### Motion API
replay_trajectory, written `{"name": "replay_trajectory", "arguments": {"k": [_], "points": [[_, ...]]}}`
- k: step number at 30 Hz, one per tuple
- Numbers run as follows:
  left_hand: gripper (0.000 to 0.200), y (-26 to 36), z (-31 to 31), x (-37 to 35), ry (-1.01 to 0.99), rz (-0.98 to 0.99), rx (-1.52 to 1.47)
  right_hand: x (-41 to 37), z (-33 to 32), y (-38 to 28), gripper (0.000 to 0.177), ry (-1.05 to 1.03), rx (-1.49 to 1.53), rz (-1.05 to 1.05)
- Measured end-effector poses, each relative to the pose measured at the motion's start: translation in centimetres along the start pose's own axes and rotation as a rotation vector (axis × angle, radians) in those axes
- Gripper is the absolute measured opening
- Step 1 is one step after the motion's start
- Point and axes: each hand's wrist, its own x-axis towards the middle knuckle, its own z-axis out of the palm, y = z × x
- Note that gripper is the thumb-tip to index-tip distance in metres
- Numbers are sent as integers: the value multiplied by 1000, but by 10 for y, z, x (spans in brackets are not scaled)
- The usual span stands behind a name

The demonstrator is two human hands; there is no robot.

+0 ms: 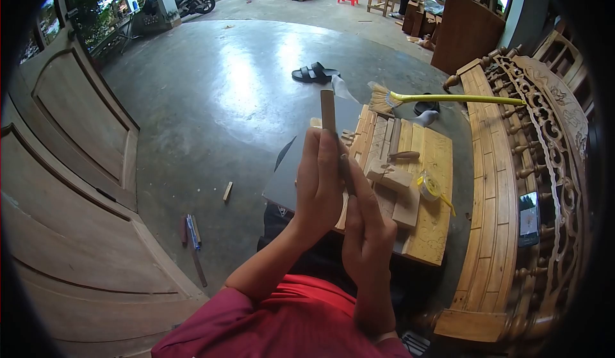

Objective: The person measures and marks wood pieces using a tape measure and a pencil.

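Note:
My left hand point(316, 188) is closed around a narrow wooden strip point(328, 111), which stands up above the fingers. Close against it, my right hand point(366, 230) is closed on a thin dark bar point(346, 173); its kind is hard to make out. The two hands nearly touch, and the fingers hide the lower part of the strip. Below and to the right lies a yellowish wooden board point(437, 166) bearing wood blocks point(391, 175), a wooden-handled tool point(405, 156) and a yellow tape measure point(428, 186).
A yellow-handled broom point(458, 98) reaches from the bench point(483, 230) toward the boards. A phone point(528, 218) rests on the bench's right side. Wooden door panels point(77, 217) stand left. Sticks and pens point(193, 236), a small wood piece point(228, 191) and a sandal point(314, 73) lie on the floor.

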Motion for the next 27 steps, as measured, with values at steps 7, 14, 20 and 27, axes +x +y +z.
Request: {"name": "replay_trajectory", "arguments": {"k": [7,14,20,27], "points": [[37,-4,0,4,13,55,-25,-9,-8,-3,41,-121,55,155],[33,-18,0,-2,17,5,-43,-3,1,14,47,2,53,6],[33,-11,-3,7,41,10,-91,-3,-6,-4,42,-132,30,139],[32,-9,0,10,74,-30,-138,-4,4,8,50,-12,1,-18]]}}
